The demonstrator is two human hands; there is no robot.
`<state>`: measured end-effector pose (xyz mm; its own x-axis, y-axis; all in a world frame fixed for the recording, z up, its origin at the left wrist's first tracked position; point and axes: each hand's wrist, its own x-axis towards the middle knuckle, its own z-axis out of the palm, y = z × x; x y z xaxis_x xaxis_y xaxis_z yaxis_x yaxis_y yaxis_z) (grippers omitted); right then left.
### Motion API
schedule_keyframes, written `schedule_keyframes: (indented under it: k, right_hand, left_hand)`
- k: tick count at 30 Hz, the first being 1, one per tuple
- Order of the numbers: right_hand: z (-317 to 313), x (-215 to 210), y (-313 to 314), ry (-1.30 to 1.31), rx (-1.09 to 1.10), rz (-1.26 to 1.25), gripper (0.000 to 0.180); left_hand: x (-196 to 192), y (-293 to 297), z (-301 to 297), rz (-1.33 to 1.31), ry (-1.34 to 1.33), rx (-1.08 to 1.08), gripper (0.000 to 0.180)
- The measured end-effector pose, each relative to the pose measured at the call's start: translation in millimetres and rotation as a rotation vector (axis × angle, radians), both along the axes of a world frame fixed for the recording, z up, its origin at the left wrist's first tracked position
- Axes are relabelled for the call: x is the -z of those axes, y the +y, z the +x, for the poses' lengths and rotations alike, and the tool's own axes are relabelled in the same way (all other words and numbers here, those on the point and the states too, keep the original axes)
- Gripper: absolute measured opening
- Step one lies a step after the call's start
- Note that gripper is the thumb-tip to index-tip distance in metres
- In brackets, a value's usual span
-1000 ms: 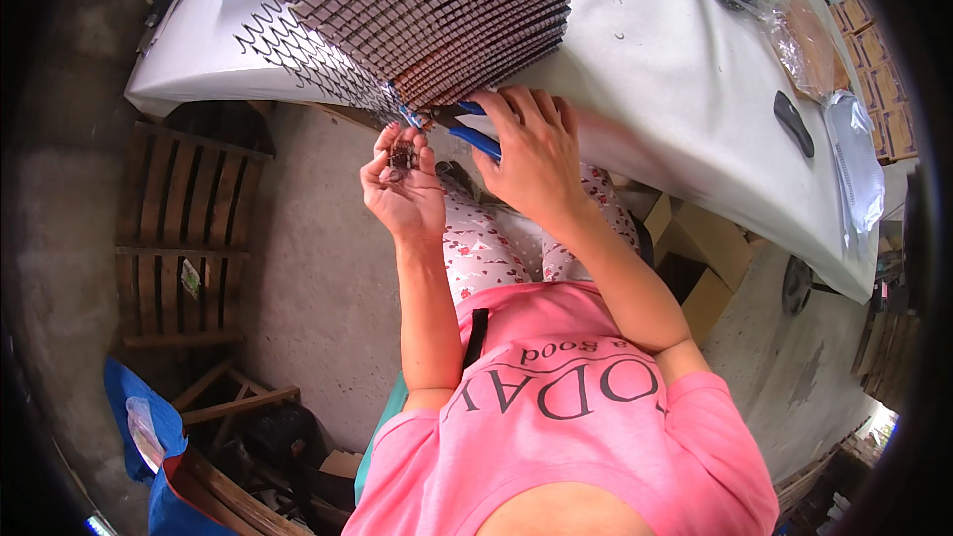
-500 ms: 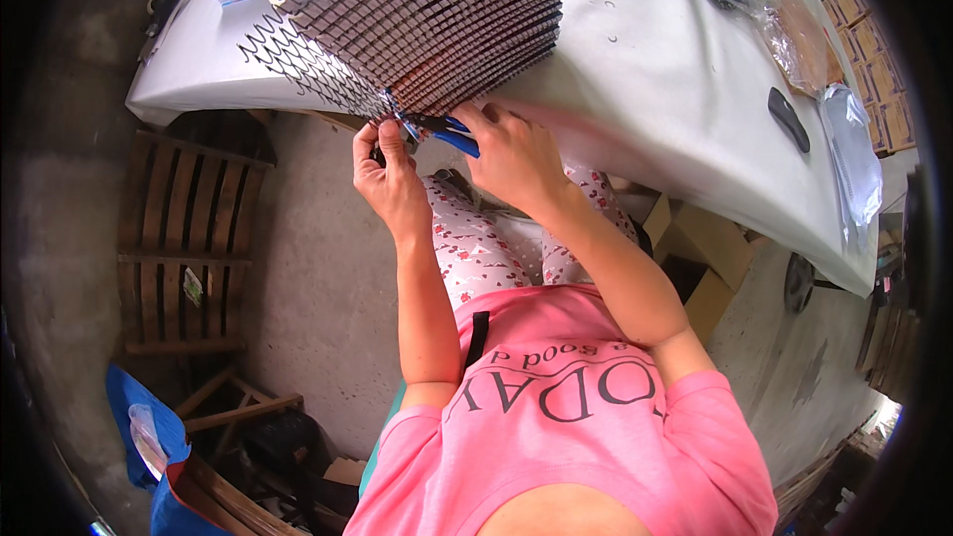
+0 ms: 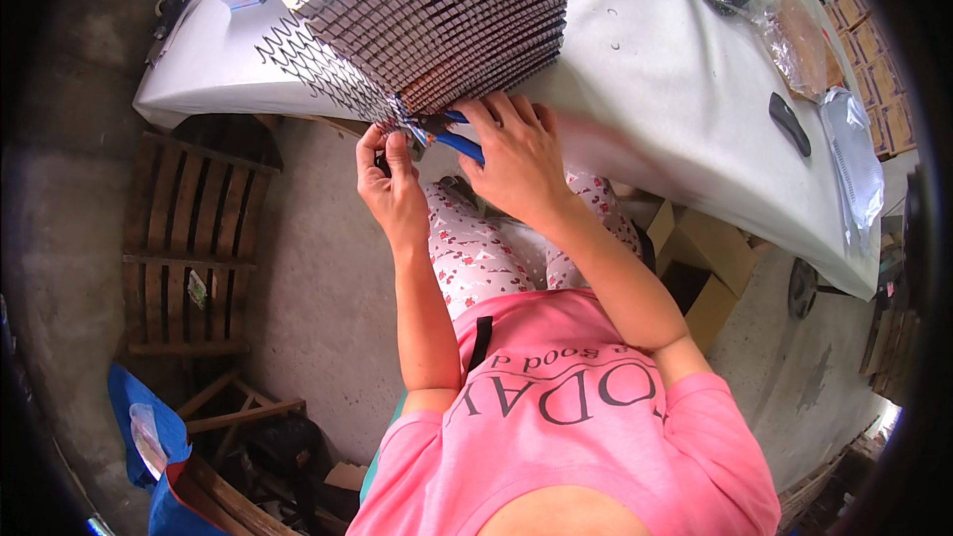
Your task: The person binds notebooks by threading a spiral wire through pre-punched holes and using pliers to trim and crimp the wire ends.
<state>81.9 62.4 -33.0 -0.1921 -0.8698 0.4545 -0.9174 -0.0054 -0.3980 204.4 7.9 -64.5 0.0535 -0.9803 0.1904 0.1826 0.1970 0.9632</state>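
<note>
a white-covered table (image 3: pixel 675 129) spreads across the top, and on it, at the near edge, stands a stack of wire-bound sheets (image 3: pixel 447 25), its dark loops in close rows, with loose-looking wire ends (image 3: pixel 313 67) fanning out on its left. farther right on the cloth lie a crumpled clear bag (image 3: pixel 799 45), a black oblong object (image 3: pixel 789 126) and a pale plastic sleeve (image 3: pixel 852 159), all well apart from the hands. an open cardboard box (image 3: pixel 733 248) sits below the table; a slatted wooden pallet (image 3: pixel 189 260) is off to the left.

the top of the stack is cut off by the upper border. the tips of the blue-handled pliers (image 3: pixel 460 147) blur into the stack's lower corner, so what they touch is hard to tell.

the right hand (image 3: pixel 521 159) reaches up from the right, fingers wrapped over the pliers' handles. the left hand (image 3: pixel 393 189) is raised beside the tips, fingers curled and thumb near the forefinger; what they pinch cannot be told.
</note>
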Motion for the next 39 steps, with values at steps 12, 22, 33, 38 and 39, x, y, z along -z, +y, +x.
schedule_keyframes:
  k: [12,22,33,38,39]
  right_hand:
    - [-2.9,14.2,-6.1,-0.163,-0.087,0.096,0.037]
    - [-2.2,-8.5,3.1,0.023,0.006,-0.082,0.046]
    - [-4.0,0.4,-5.7,-0.169,-0.069,0.18,0.034]
    - [-6.4,-12.4,11.5,-0.052,-0.033,0.011,0.042]
    - [-7.2,-15.0,12.0,-0.039,-0.008,-0.024,0.043]
  left_hand:
    - [3.2,1.0,-7.2,0.074,0.386,0.074,0.019]
    - [-14.6,-3.4,3.5,0.234,0.738,0.191,0.031]
    - [-19.9,-6.5,-13.7,-0.063,0.137,-0.003,0.019]
    - [-16.6,-5.5,-7.6,-0.068,0.004,-0.037,0.022]
    - [-16.3,-4.5,-8.0,-0.067,-0.002,-0.041,0.024]
